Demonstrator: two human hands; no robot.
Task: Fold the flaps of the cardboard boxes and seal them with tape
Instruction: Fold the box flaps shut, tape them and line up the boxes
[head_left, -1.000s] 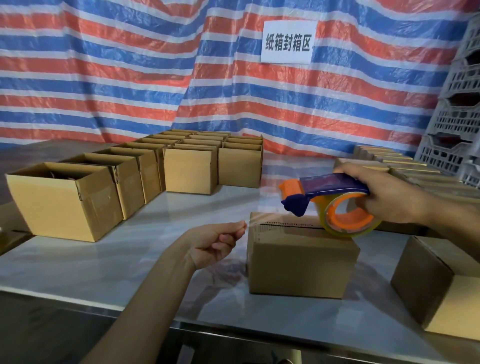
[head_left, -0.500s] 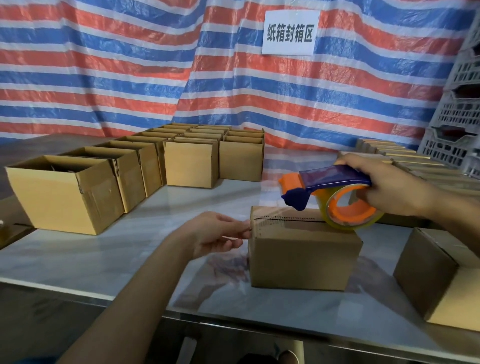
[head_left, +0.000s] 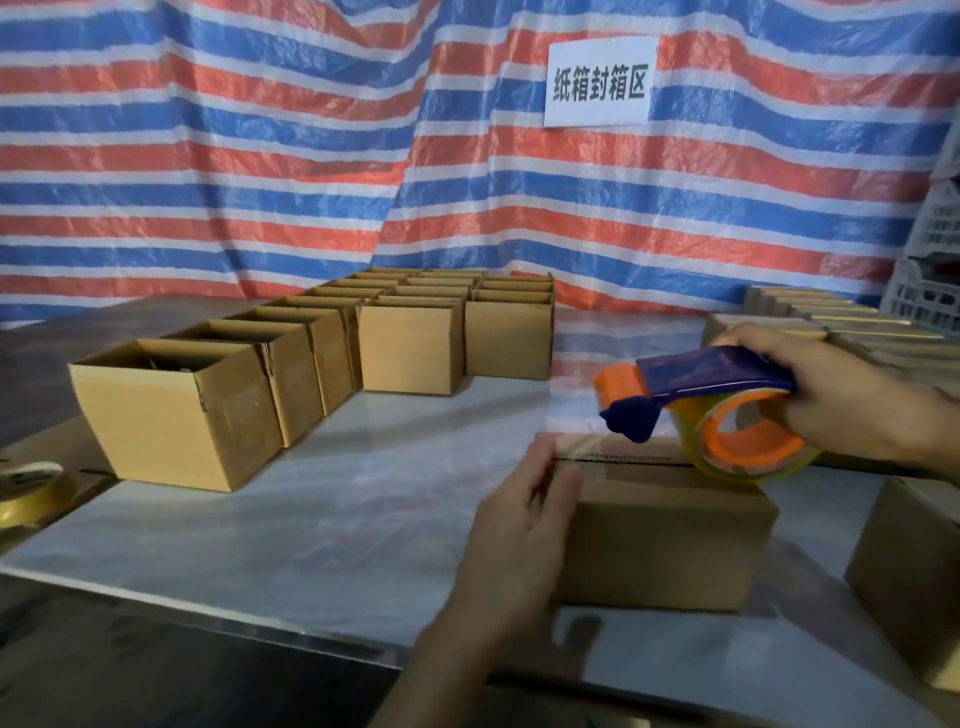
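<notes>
A small closed cardboard box (head_left: 670, 540) sits on the pale table in front of me, its top flaps folded shut with a dark seam along the middle. My left hand (head_left: 524, 525) lies flat against the box's left end, fingers straight and pointing up over the top edge. My right hand (head_left: 852, 400) grips a blue and orange tape dispenser (head_left: 722, 415) whose tape roll rests on the right part of the box top. A clear strip of tape runs from the dispenser toward the box's left edge.
A row of open cardboard boxes (head_left: 176, 415) runs from the left front to the back centre. More boxes (head_left: 831, 322) are stacked at the back right, and one box (head_left: 914, 577) stands at the right edge. A yellow tape roll (head_left: 26, 493) lies far left. White crates (head_left: 935, 270) stand right.
My left hand has moved right from the pulled tape end and now lies flat against the box's left end. The dispenser has stayed on the box top.
</notes>
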